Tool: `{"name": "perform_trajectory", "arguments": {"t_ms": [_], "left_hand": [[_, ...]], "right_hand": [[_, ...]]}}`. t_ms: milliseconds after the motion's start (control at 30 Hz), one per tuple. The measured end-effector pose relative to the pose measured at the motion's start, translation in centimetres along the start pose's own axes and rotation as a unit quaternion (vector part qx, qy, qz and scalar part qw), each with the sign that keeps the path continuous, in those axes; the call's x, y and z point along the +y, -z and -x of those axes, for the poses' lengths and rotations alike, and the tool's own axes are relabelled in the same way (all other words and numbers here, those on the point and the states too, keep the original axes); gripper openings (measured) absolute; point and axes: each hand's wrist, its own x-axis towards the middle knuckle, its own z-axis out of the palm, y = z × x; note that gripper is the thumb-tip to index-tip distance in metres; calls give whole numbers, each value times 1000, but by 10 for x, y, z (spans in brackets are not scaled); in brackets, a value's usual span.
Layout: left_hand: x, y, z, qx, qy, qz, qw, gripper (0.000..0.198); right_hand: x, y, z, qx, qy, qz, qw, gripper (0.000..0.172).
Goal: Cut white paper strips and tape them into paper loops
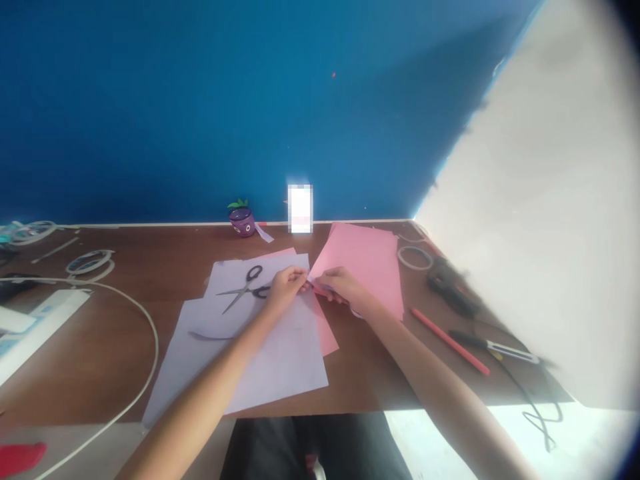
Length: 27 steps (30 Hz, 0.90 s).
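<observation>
Both hands meet at the table's middle, fingertips close together. My left hand is closed in a pinch above the lavender paper sheets. My right hand is closed too, beside the stack of pink paper. Between the fingers shows a small lavender paper piece, held from both sides; its full shape is hidden. Open scissors with black handles lie on the lavender sheets, left of my left hand. Under those sheets a pink sheet sticks out.
At the back stands a purple cup with green leaves, near a blurred-out bright rectangle. On the right lie a red stick, a cutter-like tool, a tape roll and a dark device. A white cable and power strip occupy the left.
</observation>
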Motion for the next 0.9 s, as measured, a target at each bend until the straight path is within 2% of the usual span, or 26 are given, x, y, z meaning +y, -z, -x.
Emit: {"name": "perform_trajectory", "arguments": {"t_ms": [500,733,900], "left_hand": [[-1,2,0,-5,-9,-7,1000,30],[11,8,3,-64,28,14,997,28],[11,10,3,-79,15,11,997,35]], "right_hand": [[-2,0,0,4,-11,-11,1000,25],[-4,2,2,-3,-12,-31,999,24],[-8,3,4,-10,-26,-49,998,24]]}}
